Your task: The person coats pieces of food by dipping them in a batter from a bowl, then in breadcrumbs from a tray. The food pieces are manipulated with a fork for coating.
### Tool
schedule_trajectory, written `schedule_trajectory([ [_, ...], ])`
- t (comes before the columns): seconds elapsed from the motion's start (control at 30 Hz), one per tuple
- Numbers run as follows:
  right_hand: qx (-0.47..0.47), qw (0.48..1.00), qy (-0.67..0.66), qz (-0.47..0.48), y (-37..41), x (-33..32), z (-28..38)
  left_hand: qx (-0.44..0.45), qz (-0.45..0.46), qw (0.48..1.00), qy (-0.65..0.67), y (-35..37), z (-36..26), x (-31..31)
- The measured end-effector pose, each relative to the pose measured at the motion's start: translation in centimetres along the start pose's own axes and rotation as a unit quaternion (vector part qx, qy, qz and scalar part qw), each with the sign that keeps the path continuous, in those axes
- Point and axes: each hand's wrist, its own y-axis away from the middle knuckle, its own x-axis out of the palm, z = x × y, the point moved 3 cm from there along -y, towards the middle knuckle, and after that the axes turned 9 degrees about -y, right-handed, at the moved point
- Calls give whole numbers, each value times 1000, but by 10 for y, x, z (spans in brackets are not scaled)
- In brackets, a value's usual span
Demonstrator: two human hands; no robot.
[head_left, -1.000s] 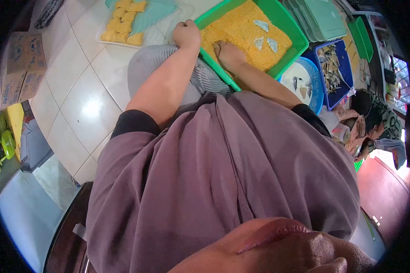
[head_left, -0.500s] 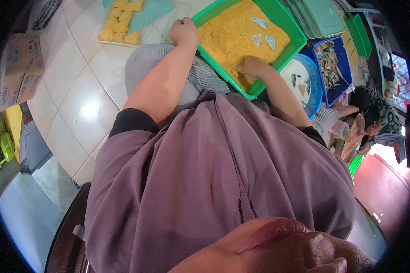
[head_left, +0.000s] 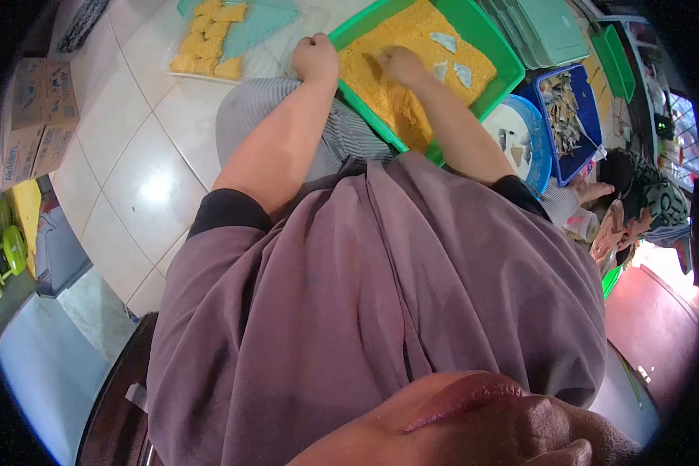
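A green tray (head_left: pixel 511 75) holds a layer of orange-yellow crumbs (head_left: pixel 412 31). Three pale, grey-white pieces (head_left: pixel 445 42) lie on the crumbs towards the right. My left hand (head_left: pixel 316 58) is closed at the tray's left rim; its fingers curl round the edge. My right hand (head_left: pixel 401 65) is in the crumbs near the tray's left-middle part, its fingers pointing left and partly hidden, so what they hold is unclear. A furrow in the crumbs runs from my right hand down to the near corner.
Coated yellow pieces (head_left: pixel 206 43) lie in a clear container at the upper left. Right of the tray are a blue basin (head_left: pixel 542 147) with pale liquid and a dark blue basket (head_left: pixel 537 87) of scraps. Another person (head_left: pixel 637 190) sits at the right. A cardboard box (head_left: pixel 37 116) stands left.
My right hand has moved from the near corner up and left through the crumbs, leaving a furrow. My left hand has stayed at the rim.
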Motion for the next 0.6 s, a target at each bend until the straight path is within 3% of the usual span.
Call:
schedule_trajectory([
  [0.1, 18, 998, -16, -50, 20, 22, 29, 3, -13, 1000, 4, 2, -1, -2],
  [0.3, 68, 998, -12, 0, 36, 29, 33, -14, -13, 1000, -21, 10, -11, -11],
  [0.5, 33, 997, -4, 75, 17, 24, 21, -8, 11, 1000, -1, 2, -2, -3],
  [0.6, 215, 939, -266, 29, 43, -22, 39, 1, -12, 1000, -4, 2, 0, 0],
])
